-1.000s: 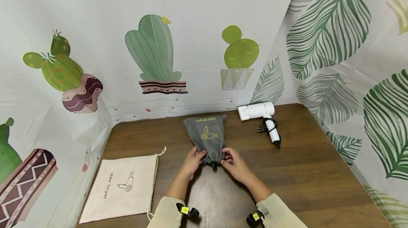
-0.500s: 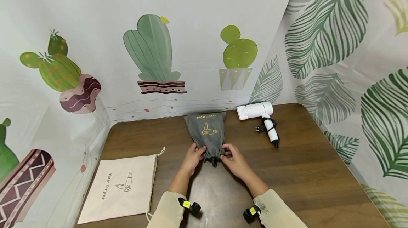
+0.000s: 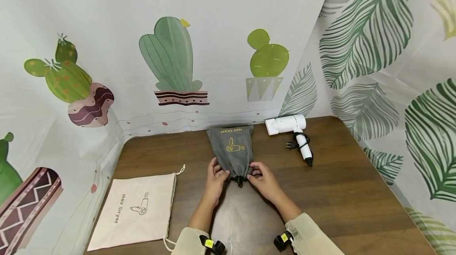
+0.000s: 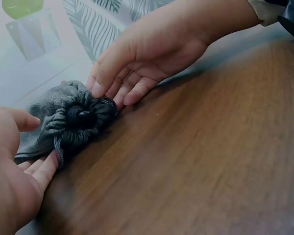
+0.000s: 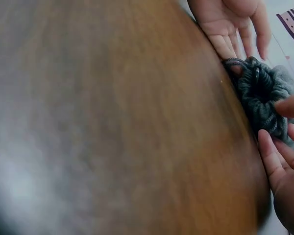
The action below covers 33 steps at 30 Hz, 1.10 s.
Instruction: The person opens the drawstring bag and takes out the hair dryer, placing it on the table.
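Note:
A grey drawstring bag (image 3: 233,152) printed "Hair Dryer" lies mid-table, its gathered mouth towards me. From the mouth pokes a black ribbed tip (image 4: 81,116); the rest of what is inside is hidden. My left hand (image 3: 215,181) rests at the bag's left side, fingers fairly straight along its lower edge by the cord loop and thumb lifted over it. On the opposite side, my right hand (image 3: 264,181) pinches the edge of the mouth between thumb and fingers. In the right wrist view, both hands flank the dark, puckered opening (image 5: 259,90).
A white hair dryer (image 3: 286,124) with its black cord wound round the handle lies at the back right. A flat cream drawstring bag (image 3: 137,211) lies at the front left. Patterned cloth (image 3: 221,49) hangs behind the wooden table (image 3: 338,191).
The grey bag has shifted slightly away from me, towards the back edge. My left hand has loosened, its fingers spreading up along the bag's side; the right hand keeps its place at the mouth.

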Tool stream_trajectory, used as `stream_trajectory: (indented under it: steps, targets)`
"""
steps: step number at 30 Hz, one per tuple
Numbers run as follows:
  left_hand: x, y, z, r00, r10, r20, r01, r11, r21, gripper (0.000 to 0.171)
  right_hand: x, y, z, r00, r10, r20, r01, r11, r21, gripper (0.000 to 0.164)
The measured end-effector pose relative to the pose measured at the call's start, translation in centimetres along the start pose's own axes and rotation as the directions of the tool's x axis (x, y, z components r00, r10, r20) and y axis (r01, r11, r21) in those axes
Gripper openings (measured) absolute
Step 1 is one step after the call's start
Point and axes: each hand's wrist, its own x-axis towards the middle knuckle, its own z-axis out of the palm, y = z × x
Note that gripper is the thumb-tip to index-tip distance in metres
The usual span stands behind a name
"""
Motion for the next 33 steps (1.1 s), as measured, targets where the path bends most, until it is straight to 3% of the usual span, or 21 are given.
stream_trajectory:
  steps: [4, 9, 15, 20, 24, 33]
  targets:
    - [-0.5, -0.2, 0.0, 0.999, 0.039, 0.015, -0.039, 0.999, 0.002, 0.065, -0.1, 0.0, -0.1, 0.999, -0.018, 0.036, 0.018, 1.000, -0.007, 0.045]
    - [-0.7, -0.5, 0.0, 0.994, 0.090, 0.064, -0.100, 0.982, 0.161, 0.050, 0.1, -0.1, 0.0, 0.998, -0.030, 0.046, 0.034, 0.995, -0.088, 0.052]
    - [-0.9, -1.0, 0.3, 0.981, 0.194, 0.024, -0.190, 0.917, 0.352, 0.034, 0.3, -0.1, 0.3, 0.998, -0.057, 0.017, 0.060, 0.968, -0.245, 0.054]
    - [-1.1, -1.6, 0.8, 0.956, 0.293, 0.001, -0.255, 0.831, 0.494, 0.035, 0.4, -0.2, 0.4, 0.997, -0.074, 0.012, 0.074, 0.950, -0.302, 0.055]
    - [-1.3, -1.7, 1.1, 0.939, 0.345, -0.004, -0.283, 0.778, 0.561, 0.034, 0.5, 0.0, 0.6, 0.996, -0.088, 0.006, 0.085, 0.939, -0.334, 0.055]
    - [-1.6, -1.6, 1.1, 0.919, 0.393, 0.013, -0.316, 0.718, 0.620, 0.031, 0.7, -0.2, 0.9, 0.994, -0.106, -0.012, 0.095, 0.929, -0.356, 0.055]
